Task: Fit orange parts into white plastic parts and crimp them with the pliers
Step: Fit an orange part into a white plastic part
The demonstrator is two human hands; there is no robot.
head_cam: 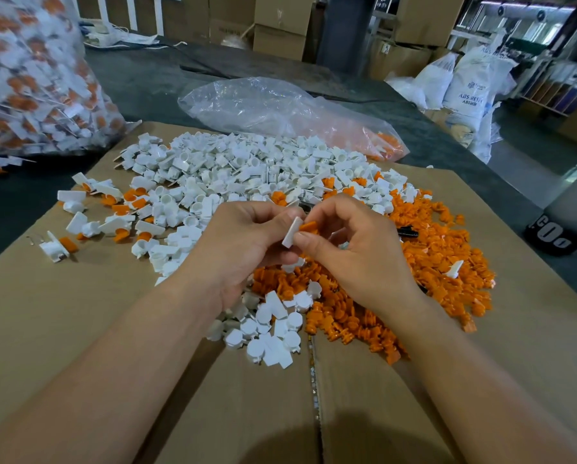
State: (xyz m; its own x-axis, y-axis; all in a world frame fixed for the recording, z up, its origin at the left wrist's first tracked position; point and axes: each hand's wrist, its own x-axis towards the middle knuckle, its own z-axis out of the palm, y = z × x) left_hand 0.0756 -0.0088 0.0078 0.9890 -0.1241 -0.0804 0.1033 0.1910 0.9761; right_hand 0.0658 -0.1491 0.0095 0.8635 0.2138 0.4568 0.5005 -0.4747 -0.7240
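Flattened cardboard [79, 329] covers a dark table [146, 78] in a warehouse, and the work happens just above the middle of it. The white part [292, 233], a small flat tab, stands tilted between both hands. The left hand [243, 242] pinches it, fingers curled in. The right hand [357, 249] pinches an orange part [308, 226] with thumb and curled fingers and holds it against the tab's upper edge. Whether it is seated yet cannot be told.

Both pieces look light, stiff and smooth, so they would probably slip or spring away under a careless squeeze. The flat tab seems the sound place to hold the white part, leaving its socket free. The orange part is best held by its outer end.

Under the hands lie a white heap [233, 169] to the left and far side, and an orange heap [441, 262] to the right. Joined pieces [113, 222] are scattered further left. A dark object [407, 233] half buried in the orange heap may be the pliers; it is too hidden to tell.

Bare cardboard lies toward the person. The table's right edge drops to the floor not far beyond the orange heap, so stray pieces could roll off. A clear bag [280, 108] and a full bag [32, 78] close off the far side.
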